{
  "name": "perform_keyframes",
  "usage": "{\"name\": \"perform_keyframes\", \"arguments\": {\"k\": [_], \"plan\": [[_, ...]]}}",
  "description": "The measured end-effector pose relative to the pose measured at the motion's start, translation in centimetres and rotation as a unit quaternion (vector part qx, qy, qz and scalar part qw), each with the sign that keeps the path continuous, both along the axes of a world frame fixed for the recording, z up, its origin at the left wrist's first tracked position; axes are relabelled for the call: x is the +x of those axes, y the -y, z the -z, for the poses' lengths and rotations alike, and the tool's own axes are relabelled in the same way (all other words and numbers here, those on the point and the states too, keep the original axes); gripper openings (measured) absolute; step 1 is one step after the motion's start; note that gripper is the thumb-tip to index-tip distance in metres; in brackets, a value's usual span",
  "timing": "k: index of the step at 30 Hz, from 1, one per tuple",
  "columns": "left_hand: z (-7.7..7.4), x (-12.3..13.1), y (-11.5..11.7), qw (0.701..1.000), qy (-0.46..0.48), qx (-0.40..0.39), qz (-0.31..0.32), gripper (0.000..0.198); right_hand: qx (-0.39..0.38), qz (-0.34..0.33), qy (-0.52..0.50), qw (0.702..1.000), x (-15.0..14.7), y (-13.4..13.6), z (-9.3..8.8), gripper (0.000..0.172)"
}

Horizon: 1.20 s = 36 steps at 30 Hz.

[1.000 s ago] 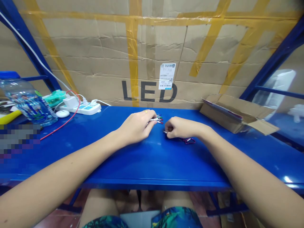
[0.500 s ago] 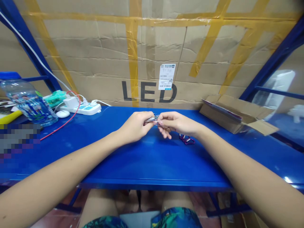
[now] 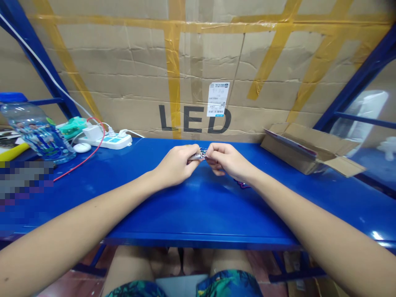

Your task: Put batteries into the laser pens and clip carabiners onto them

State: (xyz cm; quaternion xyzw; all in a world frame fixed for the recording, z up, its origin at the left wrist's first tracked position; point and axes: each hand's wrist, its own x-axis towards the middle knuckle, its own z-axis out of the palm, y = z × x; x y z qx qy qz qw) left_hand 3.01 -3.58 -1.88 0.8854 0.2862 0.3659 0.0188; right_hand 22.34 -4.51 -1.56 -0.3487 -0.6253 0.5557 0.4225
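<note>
My left hand [image 3: 177,166] is closed, thumb and fingers pinching a small silver metal piece [image 3: 195,156] whose kind I cannot make out. Close against its right end is my right hand [image 3: 227,160], its thumb and forefinger pinched together at a small shiny link [image 3: 203,155]. The fingers largely hide what they grip. Just beyond the fingertips, small blue and silver metal items [image 3: 203,150] show in part. Purple carabiners [image 3: 243,184] lie on the blue table [image 3: 198,210], partly covered by my right wrist.
On the left stand a water bottle [image 3: 38,132] and a white power strip [image 3: 116,141] with plugs and a red cable [image 3: 93,154]. At the right sits an open cardboard box [image 3: 293,154]. Behind the table rises a large taped carton [image 3: 130,74] marked LED.
My right hand has shifted slightly up and its lower fingers have curled in. The forearm now covers more of the purple carabiners. My left hand stays nearly still.
</note>
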Motion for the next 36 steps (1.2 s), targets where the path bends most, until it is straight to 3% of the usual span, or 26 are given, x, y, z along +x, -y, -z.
{"name": "perform_keyframes", "arguments": {"k": [10, 19, 21, 23, 29, 36], "plan": [[0.4, 0.2, -0.2, 1.000, -0.003, 0.006, 0.008, 0.020, 0.125, 0.042, 0.133, 0.982, 0.4, -0.2, 0.3, 0.012], [0.4, 0.3, -0.3, 1.000, -0.002, -0.025, -0.012, 0.017, 0.199, 0.071, 0.167, 0.963, 0.4, -0.3, 0.2, 0.015], [0.2, 0.1, 0.0, 0.999, -0.011, -0.042, -0.018, 0.010, 0.223, 0.085, 0.179, 0.954, 0.7, -0.5, 0.1, 0.014], [-0.1, 0.0, 0.2, 0.998, -0.024, -0.048, -0.028, 0.020, 0.257, 0.107, 0.205, 0.938, 1.0, -0.7, 0.0, 0.012], [0.0, -0.1, 0.1, 0.996, -0.066, 0.039, -0.049, 0.017, 0.341, 0.130, 0.306, 0.880, 1.3, -0.4, -0.2, 0.011], [0.6, 0.4, -0.1, 0.986, -0.085, 0.116, -0.087, 0.021, 0.377, 0.114, 0.350, 0.850, 0.9, -0.1, -0.1, 0.014]]}}
